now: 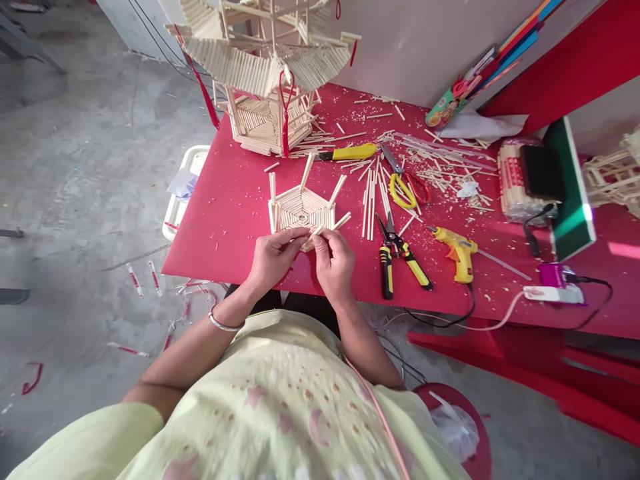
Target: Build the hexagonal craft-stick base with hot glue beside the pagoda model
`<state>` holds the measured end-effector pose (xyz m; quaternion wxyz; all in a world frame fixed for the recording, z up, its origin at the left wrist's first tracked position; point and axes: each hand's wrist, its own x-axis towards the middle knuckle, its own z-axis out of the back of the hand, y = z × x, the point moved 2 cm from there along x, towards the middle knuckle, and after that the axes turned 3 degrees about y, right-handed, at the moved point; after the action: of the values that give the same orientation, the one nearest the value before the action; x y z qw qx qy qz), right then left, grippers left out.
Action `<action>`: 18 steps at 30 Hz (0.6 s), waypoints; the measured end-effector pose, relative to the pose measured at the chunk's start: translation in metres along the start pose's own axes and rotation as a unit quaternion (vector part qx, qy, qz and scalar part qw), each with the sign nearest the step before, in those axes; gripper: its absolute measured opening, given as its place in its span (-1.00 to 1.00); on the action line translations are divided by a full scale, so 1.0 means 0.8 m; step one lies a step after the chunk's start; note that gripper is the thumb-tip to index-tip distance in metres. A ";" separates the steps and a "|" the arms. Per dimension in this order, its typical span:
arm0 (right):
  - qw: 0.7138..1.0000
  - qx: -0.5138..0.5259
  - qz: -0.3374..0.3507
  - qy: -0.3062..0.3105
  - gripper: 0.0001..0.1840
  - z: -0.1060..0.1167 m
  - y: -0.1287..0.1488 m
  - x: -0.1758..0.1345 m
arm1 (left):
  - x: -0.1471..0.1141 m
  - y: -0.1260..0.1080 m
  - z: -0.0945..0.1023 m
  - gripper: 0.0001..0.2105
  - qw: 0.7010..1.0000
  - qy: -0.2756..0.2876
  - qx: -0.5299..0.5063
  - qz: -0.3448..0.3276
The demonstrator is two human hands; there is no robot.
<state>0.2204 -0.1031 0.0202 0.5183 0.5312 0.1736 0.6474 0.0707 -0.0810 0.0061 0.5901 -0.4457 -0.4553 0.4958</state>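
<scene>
The hexagonal stick base (314,208) lies mid-picture, just beyond both hands; the right hand (336,262) pinches a stick (317,231) slanting up-right, while the left hand's (273,259) narrow grip sits beside it, hold unclear.

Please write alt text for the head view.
A person's left hand and right hand work at the near side of a small stick frame on a red table. Behind it stands a larger stick pavilion; shears and a glue gun lie rightward.

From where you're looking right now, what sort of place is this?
Probably a small handicraft workspace: the red table holds a hexagonal stick base, a yellow glue gun and a tiered stick model. Whether it's a home or a shop, I can't tell.
</scene>
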 end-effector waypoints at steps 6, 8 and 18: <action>1.000 0.002 -0.021 0.006 -0.79 0.001 0.001 0.001 | -0.001 -0.001 0.001 -0.73 1.000 0.007 0.016 -0.010; 1.000 0.005 -0.020 0.005 -0.80 0.001 0.001 0.001 | -0.002 -0.001 0.002 -0.72 1.000 0.010 0.024 -0.011; 1.000 -0.005 -0.020 0.012 -0.78 -0.001 0.002 0.000 | -0.006 0.002 0.006 -0.73 0.999 0.021 0.025 -0.020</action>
<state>0.2188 -0.1036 0.0213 0.5317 0.5172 0.1870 0.6441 0.0654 -0.0854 0.0049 0.6206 -0.4315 -0.4390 0.4857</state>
